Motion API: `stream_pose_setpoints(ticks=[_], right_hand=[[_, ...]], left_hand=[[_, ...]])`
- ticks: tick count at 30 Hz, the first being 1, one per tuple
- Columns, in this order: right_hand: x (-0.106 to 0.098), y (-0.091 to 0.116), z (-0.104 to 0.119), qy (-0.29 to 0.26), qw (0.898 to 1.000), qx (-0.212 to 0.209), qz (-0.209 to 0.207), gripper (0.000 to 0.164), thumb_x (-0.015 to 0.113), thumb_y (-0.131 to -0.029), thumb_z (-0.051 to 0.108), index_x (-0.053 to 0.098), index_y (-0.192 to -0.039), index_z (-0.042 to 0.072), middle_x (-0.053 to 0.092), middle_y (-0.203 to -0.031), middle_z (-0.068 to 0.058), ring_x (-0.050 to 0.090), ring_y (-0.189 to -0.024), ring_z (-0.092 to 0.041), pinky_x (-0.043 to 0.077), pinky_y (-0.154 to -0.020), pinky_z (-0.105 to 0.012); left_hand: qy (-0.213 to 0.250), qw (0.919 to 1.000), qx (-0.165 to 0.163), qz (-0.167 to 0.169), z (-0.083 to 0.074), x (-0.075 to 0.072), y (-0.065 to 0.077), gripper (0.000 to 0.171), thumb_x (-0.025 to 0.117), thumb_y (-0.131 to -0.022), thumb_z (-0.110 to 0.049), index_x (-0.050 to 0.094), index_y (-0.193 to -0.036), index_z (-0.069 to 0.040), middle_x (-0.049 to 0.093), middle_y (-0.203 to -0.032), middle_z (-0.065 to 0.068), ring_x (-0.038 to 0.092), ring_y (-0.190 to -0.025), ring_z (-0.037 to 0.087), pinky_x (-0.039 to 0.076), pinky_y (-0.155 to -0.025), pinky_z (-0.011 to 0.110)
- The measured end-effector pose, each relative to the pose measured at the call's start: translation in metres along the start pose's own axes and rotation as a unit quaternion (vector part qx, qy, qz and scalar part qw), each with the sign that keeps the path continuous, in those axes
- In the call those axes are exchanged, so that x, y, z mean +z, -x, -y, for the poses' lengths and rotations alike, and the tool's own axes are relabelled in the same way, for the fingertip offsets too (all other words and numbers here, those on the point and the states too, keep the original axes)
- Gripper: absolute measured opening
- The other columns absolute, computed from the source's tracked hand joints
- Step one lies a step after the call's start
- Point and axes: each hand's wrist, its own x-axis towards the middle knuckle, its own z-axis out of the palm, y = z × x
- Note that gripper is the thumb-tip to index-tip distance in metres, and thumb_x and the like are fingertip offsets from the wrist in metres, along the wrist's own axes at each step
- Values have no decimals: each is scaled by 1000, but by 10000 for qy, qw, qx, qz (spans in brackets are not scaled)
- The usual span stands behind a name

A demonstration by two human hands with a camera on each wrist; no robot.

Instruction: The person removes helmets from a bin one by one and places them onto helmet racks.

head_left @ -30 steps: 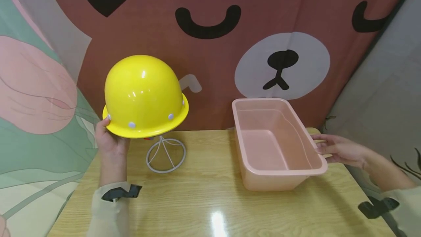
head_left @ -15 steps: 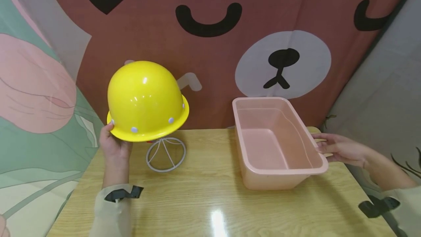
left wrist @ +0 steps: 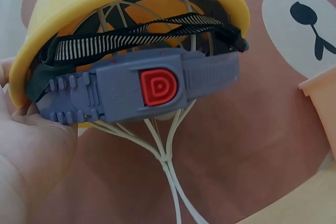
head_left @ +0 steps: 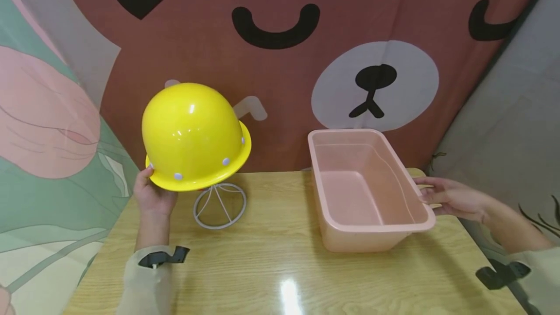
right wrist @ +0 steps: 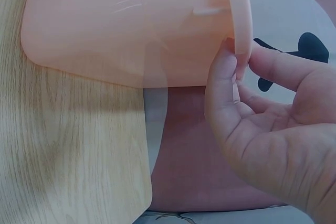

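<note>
My left hand (head_left: 154,197) grips the brim of a yellow hard hat (head_left: 190,132) at its left side. The hat sits over a white wire stand (head_left: 220,206), whose upper part is hidden by the shell. From below, the left wrist view shows the hat's grey adjuster band (left wrist: 126,90) with a red button (left wrist: 159,86), and a black-and-white striped strap (left wrist: 131,38). White wires (left wrist: 165,156) of the stand fan out up behind the band. At the right, my right hand (head_left: 459,199) pinches the rim of a pink plastic bin (head_left: 372,229) between thumb and fingers.
Both the bin and the stand rest on a wooden table (head_left: 262,266). A fabric backdrop (head_left: 280,86) with a printed bear face hangs right behind the table's far edge. A grey curtain (head_left: 516,125) lies beyond the right side.
The hard hat has come down a little and slightly to the right over the stand, with my left hand following. My right hand and the bin have stayed put.
</note>
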Motion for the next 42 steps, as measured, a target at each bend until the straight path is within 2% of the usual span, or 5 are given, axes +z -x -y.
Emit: stream_pose_setpoints(ticks=[5, 16, 24, 32, 42], right_hand=[[1, 0, 3, 227, 9995, 90, -176, 49, 44, -107, 2, 24, -151, -2, 64, -120, -6, 66, -106, -17, 58, -89, -39], [4, -3, 4, 499, 9981, 168, -312, 59, 46, -107, 3, 11, -151, -14, 63, -120, -5, 66, -105, -16, 59, -88, -39], [4, -2, 4, 680, 9970, 137, -329, 54, 47, -106, 4, 20, -150, -12, 64, -120, -5, 67, -104, -17, 59, -87, -39], [5, -2, 6, 934, 9943, 203, -473, 60, 49, -106, 6, 15, -150, -15, 64, -118, -7, 67, -103, -19, 59, -86, -40], [20, -4, 11, 1540, 9832, 363, -914, 67, 53, -104, 8, 13, -151, -18, 63, -123, -10, 65, -102, -10, 59, -84, -36]], left_hand=[[-89, 9996, -241, 152, -5, -1, 2, 32, 40, -94, 1, 53, -123, 3, 64, -119, 18, 62, -109, 31, 53, -94, 40], [-845, 9952, -494, 30, -15, -3, 7, 37, 34, -104, -17, 60, -125, 0, 67, -124, 12, 64, -111, 26, 53, -92, 35], [-1694, 9829, -724, 0, -25, -6, 11, 52, 29, -111, -35, 68, -124, -2, 71, -121, 9, 67, -106, 21, 52, -91, 32], [-1678, 9796, -1087, -203, -35, -10, 11, 59, 20, -112, -41, 61, -133, -4, 69, -122, 10, 67, -101, 22, 54, -83, 35], [-2374, 9481, -1912, -899, -71, -5, 21, 58, 22, -111, -44, 62, -130, -8, 68, -125, 6, 64, -110, 21, 51, -93, 37]])
